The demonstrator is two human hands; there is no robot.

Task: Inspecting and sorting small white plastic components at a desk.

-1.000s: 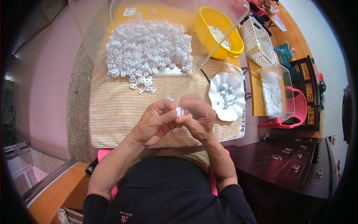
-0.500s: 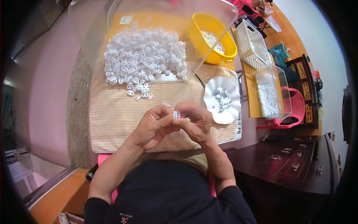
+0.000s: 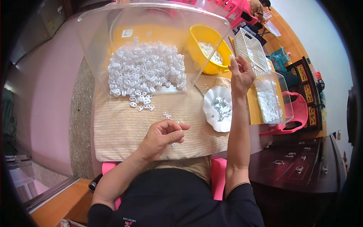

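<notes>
Because the right hand (image 3: 242,73) carries a small white piece (image 3: 231,57) in a fingertip pinch, thumb and fingers together on it beside the rim of the yellow tub (image 3: 214,68), a loose grip is the chief hazard; the piece could slip and drop outside the tub, or into the gap toward the white perforated basket (image 3: 257,56). The right forearm crosses the view at the edge of the scalloped dish (image 3: 207,108); a low elbow could catch that rim and scatter the small grey bits (image 3: 221,108) inside. The left hand (image 3: 160,139) is half curled above the striped towel (image 3: 123,134), index finger extended, thumb and finger apart; no held piece is visible; a careless sweep could disturb the loose pieces (image 3: 166,114) near its fingertips.

Materials are as follows: the heaped pieces (image 3: 145,70) appear to be smooth, rigid white plastic, rounded oblongs with two holes; the heap rests in a clear plastic bin (image 3: 159,5) and spills from its open side onto the towel, where a further slide is possible if the bin is bumped; the towel is ribbed, soft fabric; the dish is glossy white with a wavy edge; the grey bits look metallic, their exact form too small to tell.
</notes>
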